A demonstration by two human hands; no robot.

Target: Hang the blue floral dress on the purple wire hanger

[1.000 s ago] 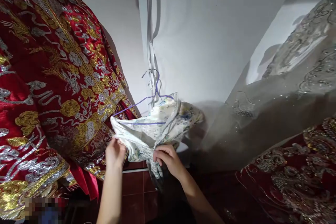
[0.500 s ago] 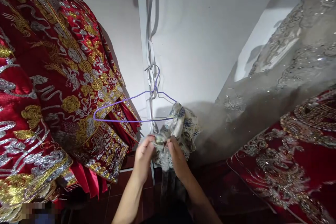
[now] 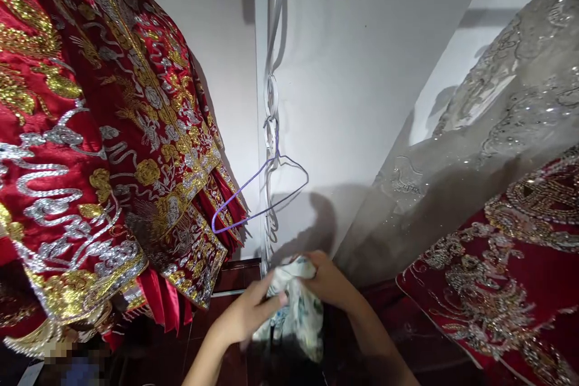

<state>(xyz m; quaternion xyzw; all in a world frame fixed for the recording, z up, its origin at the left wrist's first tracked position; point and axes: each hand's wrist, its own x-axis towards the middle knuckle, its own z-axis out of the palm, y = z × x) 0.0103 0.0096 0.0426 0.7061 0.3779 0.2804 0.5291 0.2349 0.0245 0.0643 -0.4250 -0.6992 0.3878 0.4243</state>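
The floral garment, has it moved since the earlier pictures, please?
Yes; the floral garment has moved down off the purple hanger, judged against the white ringed strip.

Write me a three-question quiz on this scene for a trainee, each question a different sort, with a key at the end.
1. Multiple choice: What colour is the hanger?
a) green
b) purple
c) orange

2. True or false: The left grip and the right grip are both on the floral garment, which is off the hanger.

3. Fill in the missing word: At the left of the picture, the red garment is embroidered in gold and ____.

Key:
1. b
2. True
3. silver
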